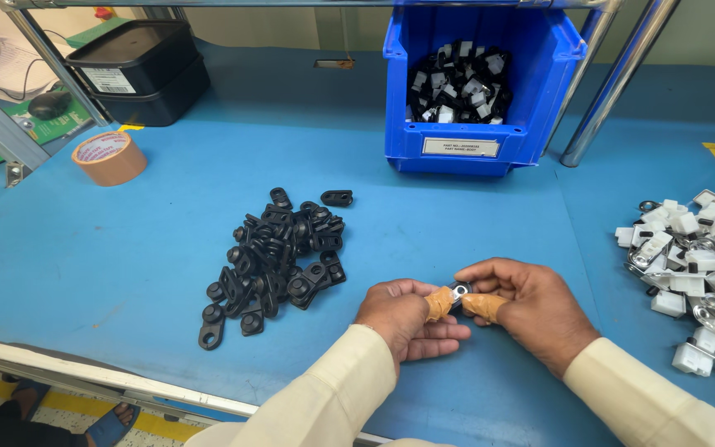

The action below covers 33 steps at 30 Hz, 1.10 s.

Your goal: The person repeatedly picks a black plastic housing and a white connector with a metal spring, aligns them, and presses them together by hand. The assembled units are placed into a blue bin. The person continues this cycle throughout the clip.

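Note:
My left hand (407, 319) and my right hand (527, 310) meet low in the middle of the blue table (126, 248). Both thumbs are wrapped in tan tape. Between the thumbs and forefingers I pinch a small black part with a metal piece (459, 291). A pile of black plastic parts (279, 257) lies to the left of my left hand. At the right edge lies a heap of white and metal clip parts (697, 265), close to my right forearm.
A blue bin (482, 132) with black and white assembled parts stands at the back centre. A roll of tan tape (109, 157) and stacked black trays (138, 70) are at the back left. A metal frame post (614, 87) rises at the right.

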{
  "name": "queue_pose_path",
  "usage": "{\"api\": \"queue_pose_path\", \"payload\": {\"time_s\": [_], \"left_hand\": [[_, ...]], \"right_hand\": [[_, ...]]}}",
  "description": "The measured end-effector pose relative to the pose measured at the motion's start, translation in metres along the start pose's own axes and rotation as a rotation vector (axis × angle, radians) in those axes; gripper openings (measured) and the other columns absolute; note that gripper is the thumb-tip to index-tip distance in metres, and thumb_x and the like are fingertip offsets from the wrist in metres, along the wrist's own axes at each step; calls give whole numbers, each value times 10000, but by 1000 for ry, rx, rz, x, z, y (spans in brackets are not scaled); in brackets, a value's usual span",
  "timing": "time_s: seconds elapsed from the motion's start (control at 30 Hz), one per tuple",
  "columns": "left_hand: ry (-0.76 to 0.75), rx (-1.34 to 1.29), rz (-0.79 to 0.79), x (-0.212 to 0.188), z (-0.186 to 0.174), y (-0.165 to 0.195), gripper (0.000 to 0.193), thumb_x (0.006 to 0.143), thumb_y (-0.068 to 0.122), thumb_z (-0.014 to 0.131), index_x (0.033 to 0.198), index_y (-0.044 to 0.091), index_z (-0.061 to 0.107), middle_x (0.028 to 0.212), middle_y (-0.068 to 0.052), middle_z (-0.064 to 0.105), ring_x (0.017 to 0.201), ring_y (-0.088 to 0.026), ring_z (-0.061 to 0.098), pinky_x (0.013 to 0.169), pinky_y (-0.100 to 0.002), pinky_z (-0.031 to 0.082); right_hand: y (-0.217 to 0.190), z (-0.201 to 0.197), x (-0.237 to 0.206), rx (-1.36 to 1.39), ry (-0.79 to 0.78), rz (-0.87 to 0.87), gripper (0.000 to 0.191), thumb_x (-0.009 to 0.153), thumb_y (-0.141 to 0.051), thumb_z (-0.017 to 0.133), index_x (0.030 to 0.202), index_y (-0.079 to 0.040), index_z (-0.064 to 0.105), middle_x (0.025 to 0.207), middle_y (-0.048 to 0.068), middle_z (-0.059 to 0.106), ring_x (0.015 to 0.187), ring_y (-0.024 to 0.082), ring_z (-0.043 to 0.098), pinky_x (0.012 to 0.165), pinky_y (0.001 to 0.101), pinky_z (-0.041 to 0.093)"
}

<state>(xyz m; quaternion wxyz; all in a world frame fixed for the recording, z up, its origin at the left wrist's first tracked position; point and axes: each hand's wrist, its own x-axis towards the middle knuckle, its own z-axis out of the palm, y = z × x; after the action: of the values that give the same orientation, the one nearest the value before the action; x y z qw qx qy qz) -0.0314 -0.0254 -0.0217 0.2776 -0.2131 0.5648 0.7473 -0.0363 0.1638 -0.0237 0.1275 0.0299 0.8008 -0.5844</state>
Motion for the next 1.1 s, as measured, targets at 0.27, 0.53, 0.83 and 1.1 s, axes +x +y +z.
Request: {"api": "queue_pose_path", "payload": {"time_s": [0.27,0.53,0.83,1.1], "left_hand": [[-36,153,158,-11,1,-18,691,882,-81,655,1466,167,383,1130,-157,705,953,-250,762,792,-365,680],[23,27,91,-9,13,-4,344,941,-3,588,1284,-6,608,1026,-198,753,832,-240,784,714,-347,675],[128,170,144,-6,19,-5,336,907,-26,650,1233,48,681,983,-146,787,797,-193,798,651,-284,671],[-156,223,164,-11,-22,20,395,864,112,757,1211,-11,611,871,-158,737,695,-278,760,509,-341,615]], "right_hand": [[-3,-7,1,265,14,215,242,969,-107,634,1163,-23,752,1016,101,775,823,165,712,745,324,594],[-7,1,-2,309,50,207,273,945,-56,664,1208,-16,727,995,106,778,839,167,729,768,311,594],[-4,1,-14,404,89,321,282,945,-136,622,1193,-46,721,1023,118,780,827,195,748,781,312,615],[-76,-28,20,260,62,0,360,872,-111,688,1216,-7,706,1051,134,767,855,241,733,762,400,609]]}}
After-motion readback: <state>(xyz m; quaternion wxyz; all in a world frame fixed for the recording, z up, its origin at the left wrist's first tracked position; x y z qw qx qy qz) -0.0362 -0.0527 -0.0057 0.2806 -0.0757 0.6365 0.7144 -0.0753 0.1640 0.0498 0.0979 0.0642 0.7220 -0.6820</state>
